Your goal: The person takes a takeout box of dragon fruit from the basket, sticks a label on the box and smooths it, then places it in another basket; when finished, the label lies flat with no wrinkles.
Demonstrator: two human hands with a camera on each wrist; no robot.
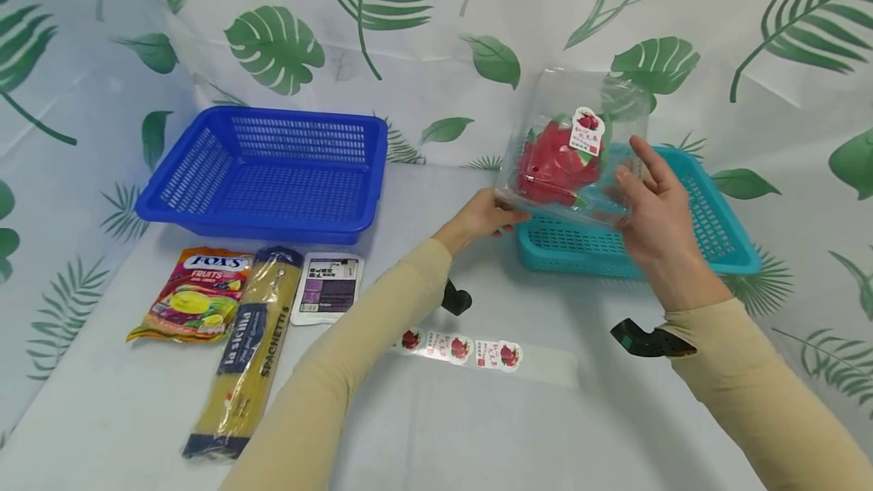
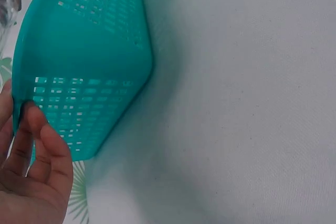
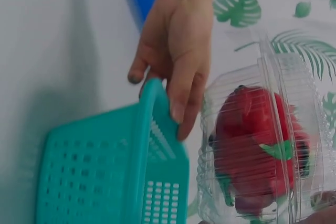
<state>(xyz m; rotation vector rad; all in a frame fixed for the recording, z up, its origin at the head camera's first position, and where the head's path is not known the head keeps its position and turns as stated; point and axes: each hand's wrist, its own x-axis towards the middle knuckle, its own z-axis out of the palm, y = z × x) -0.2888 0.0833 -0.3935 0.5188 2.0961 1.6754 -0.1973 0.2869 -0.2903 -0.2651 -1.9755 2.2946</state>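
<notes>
My right hand (image 1: 658,222) holds a clear plastic clamshell box (image 1: 546,89) by its right side, above the teal basket (image 1: 740,252). Inside the box lies a red dragon fruit (image 1: 549,161) with green tips. A white sticker (image 1: 587,132) picturing dragon fruit is on the box. My left hand (image 1: 483,214) is at the basket's left end. In the right wrist view, the left hand (image 3: 181,51) grips the basket's rim (image 3: 149,95), its fingers passing over the edge. The left wrist view shows its curled fingers (image 2: 58,150) at that rim. Some right fingertips are hidden.
At the back left stands a blue basket (image 1: 266,227). In front of it lie a FOX'S candy bag (image 1: 194,294), a spaghetti pack (image 1: 252,354) and a white-and-purple packet (image 1: 329,288). A strip of dragon fruit stickers (image 1: 546,366) lies between my arms. Leaf-printed cloth (image 1: 409,14) hangs behind.
</notes>
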